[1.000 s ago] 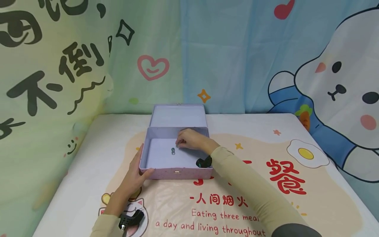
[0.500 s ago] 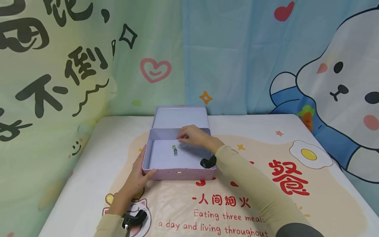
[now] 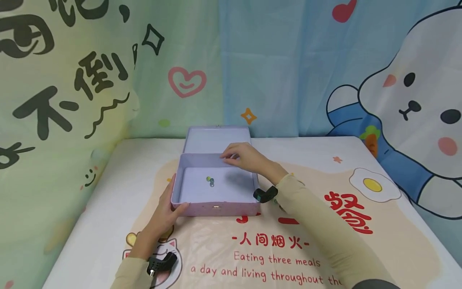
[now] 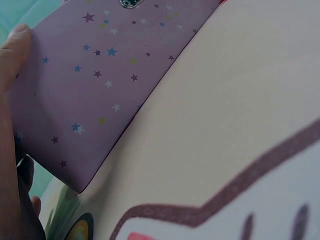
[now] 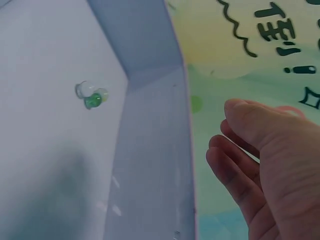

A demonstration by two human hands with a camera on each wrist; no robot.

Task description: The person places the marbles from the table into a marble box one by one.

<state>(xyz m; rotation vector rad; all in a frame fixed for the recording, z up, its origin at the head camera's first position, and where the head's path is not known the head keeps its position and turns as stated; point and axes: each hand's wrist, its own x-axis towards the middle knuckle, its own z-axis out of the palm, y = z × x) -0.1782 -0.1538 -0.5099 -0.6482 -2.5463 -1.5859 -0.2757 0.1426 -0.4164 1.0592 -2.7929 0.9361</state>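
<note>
A lilac tin box [image 3: 220,209] printed with small stars stands on the table, its hinged lid [image 3: 218,140] tipped back. Several glass marbles [image 3: 210,182] lie together on its floor; the right wrist view shows clear ones and a green marble [image 5: 93,100]. My left hand [image 3: 164,208] grips the front left corner of the box, thumb [image 4: 17,47] on the starry front wall and fingers along the side. Over the back right part of the box hovers my right hand [image 3: 249,157], fingers loosely bent, with nothing visible between thumb and fingertips [image 5: 235,107].
A printed cloth [image 3: 267,257] with red lettering covers the table. Small greenish things [image 3: 279,205] show beside the right sleeve, right of the box, partly hidden. Behind the table hangs a cartoon curtain [image 3: 263,68].
My right hand has risen from the box floor and drawn back to the right. Another marble, yellowish green, now shows beside the others. The left hand keeps its grip on the box.
</note>
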